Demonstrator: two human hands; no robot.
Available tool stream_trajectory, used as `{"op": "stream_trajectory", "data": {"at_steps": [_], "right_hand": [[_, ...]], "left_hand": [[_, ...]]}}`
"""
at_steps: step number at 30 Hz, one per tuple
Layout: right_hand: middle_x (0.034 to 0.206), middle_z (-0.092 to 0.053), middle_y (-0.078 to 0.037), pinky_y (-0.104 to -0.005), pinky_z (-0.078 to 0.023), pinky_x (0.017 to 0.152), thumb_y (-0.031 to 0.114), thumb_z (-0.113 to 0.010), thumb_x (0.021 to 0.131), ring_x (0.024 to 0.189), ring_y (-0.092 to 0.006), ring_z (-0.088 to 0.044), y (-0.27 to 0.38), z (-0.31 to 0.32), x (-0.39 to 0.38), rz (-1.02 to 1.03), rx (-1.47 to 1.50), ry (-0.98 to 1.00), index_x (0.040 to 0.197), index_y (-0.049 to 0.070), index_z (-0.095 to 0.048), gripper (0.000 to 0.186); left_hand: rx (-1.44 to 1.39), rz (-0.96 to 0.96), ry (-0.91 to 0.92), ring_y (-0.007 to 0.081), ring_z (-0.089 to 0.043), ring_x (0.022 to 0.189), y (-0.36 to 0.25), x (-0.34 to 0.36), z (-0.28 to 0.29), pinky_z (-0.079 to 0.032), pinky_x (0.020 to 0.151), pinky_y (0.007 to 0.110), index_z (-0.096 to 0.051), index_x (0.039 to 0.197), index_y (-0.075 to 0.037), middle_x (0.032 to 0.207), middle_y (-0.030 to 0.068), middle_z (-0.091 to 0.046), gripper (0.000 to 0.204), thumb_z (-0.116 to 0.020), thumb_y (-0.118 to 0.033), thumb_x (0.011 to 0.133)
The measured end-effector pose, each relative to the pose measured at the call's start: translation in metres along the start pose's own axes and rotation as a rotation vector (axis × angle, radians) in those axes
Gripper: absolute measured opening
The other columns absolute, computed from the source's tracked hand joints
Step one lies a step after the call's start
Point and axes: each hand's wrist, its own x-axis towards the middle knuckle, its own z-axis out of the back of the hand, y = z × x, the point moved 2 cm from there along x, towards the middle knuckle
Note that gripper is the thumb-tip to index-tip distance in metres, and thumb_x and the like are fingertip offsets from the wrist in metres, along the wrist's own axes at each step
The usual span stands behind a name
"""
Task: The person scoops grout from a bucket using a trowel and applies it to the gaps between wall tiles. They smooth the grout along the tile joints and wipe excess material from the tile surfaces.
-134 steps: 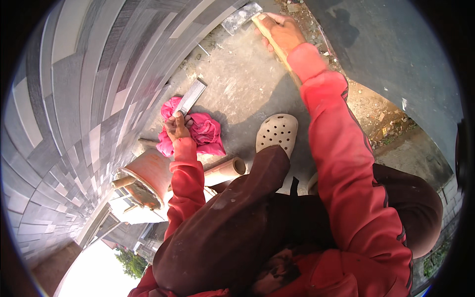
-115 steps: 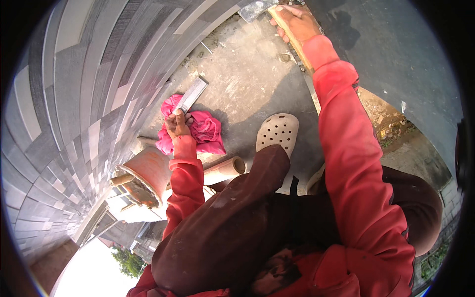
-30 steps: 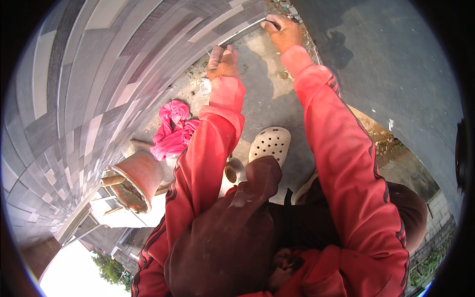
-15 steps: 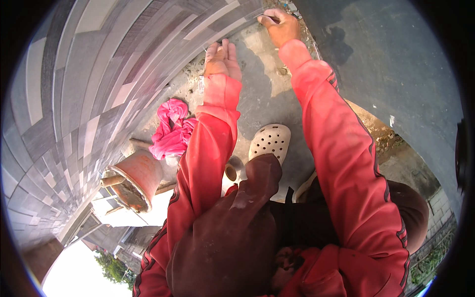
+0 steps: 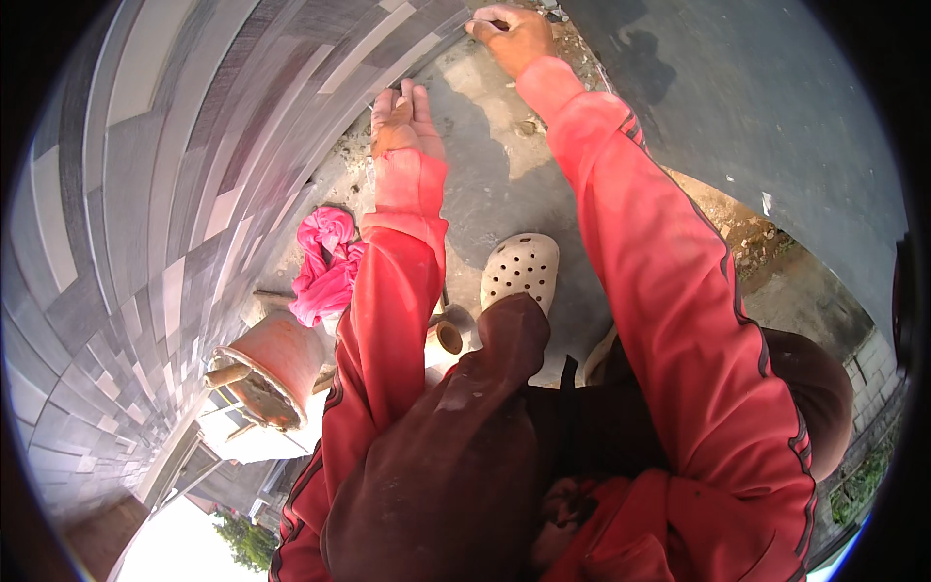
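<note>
My left hand (image 5: 405, 124) reaches to the base of the grey tiled wall (image 5: 223, 136), fingers stretched out along the wall's lower edge. Whatever lies under its fingertips is too small to make out. Farther up and right, my right hand (image 5: 514, 44) is curled at the same wall edge around something dark that I cannot make out. A crumpled pink cloth (image 5: 325, 281) lies beside my left forearm on the concrete floor (image 5: 475, 184). My cream perforated clog (image 5: 514, 262) rests below and between my hands.
An orange bucket (image 5: 286, 359) with grey residue and a wooden handle stands by the wall at lower left. A brown tube (image 5: 447, 339) lies beside my leg. A dark grey surface (image 5: 737, 97) borders rubble (image 5: 747, 238) on the right.
The wooden piece and metal bar my hands held earlier are no longer visible. My left hand has moved up to the wall edge; my right has shifted left along it.
</note>
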Motion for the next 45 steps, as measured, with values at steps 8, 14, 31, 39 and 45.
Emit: {"op": "stream_trajectory", "data": {"at_steps": [8,14,31,39,45], "right_hand": [[0.079,-0.068,-0.016,-0.0358,-0.049,0.070,0.012,-0.068,0.076,0.073,-0.0263,-0.066,0.004,0.006,-0.003,0.006,0.017,0.003,0.090,0.006,-0.070,0.015],[0.078,-0.068,-0.015,-0.0352,-0.049,0.070,0.012,-0.068,0.076,0.073,-0.0246,-0.065,-0.013,0.008,0.003,0.087,0.101,-0.015,0.089,0.006,-0.070,0.014],[0.078,-0.068,-0.014,-0.0361,-0.050,0.069,0.012,-0.064,0.078,0.073,-0.0265,-0.066,-0.003,0.006,0.004,-0.028,0.014,0.021,0.087,0.008,-0.070,0.011],[0.078,-0.068,-0.014,-0.0373,-0.050,0.069,0.013,-0.064,0.078,0.074,-0.0276,-0.066,-0.001,0.007,0.003,-0.076,0.045,0.036,0.086,0.007,-0.069,0.011],[0.085,-0.068,-0.016,-0.0403,-0.050,0.073,0.017,-0.066,0.078,0.081,-0.0344,-0.065,0.001,0.013,-0.007,0.012,-0.064,0.045,0.091,0.008,-0.068,0.016]], "left_hand": [[0.055,-0.006,0.034,0.0330,-0.042,0.129,0.000,-0.003,0.001,-0.044,0.105,0.037,-0.021,0.139,0.012,0.138,0.0229,-0.034,0.056,-0.047,0.010,0.091],[0.065,0.003,0.047,0.0334,-0.039,0.131,0.007,-0.004,-0.005,-0.043,0.106,0.038,-0.019,0.140,0.013,0.138,0.0237,-0.034,0.056,-0.047,0.009,0.091],[0.090,-0.014,0.079,0.0284,-0.047,0.123,0.003,0.002,0.008,-0.041,0.107,0.041,-0.036,0.131,0.009,0.127,0.0158,-0.044,0.044,-0.052,0.007,0.090],[0.089,-0.020,0.072,0.0284,-0.048,0.122,0.004,0.002,0.007,-0.042,0.106,0.040,-0.039,0.126,0.010,0.125,0.0151,-0.046,0.038,-0.051,0.009,0.090],[0.274,-0.026,0.012,0.0364,-0.054,0.114,0.004,-0.008,0.000,-0.050,0.098,0.040,-0.028,0.130,0.014,0.118,0.0207,-0.046,0.046,-0.049,0.009,0.090]]}}
